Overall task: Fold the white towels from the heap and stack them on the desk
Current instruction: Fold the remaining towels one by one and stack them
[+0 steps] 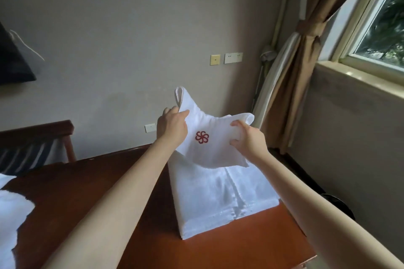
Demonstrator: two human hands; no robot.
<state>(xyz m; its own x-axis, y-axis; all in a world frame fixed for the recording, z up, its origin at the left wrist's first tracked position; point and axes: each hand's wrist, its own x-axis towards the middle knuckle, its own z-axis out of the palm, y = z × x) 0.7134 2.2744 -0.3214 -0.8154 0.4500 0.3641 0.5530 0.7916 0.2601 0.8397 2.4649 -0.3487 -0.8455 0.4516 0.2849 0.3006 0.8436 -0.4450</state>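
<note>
Red-brown wood worktop (87,192) carries the stack of folded white towels (218,199), its long axis running away from the person. Just above its far end hangs the folded towel (214,155), emblem up, stretched crosswise. The left hand (172,129) pinches its left corner; the right hand (249,140) grips its right edge. Judgement: placement lies straight down, both hands equally near.

Heap (13,214) at 8 o'clock cut off by left edge. Held towel (209,137) hides far end of stack (218,199) and fingertips of left hand (172,129). Counter (87,181) clipped at 6 o'clock. Scene through window (382,28) at 2 o'clock too blurred for detail.
</note>
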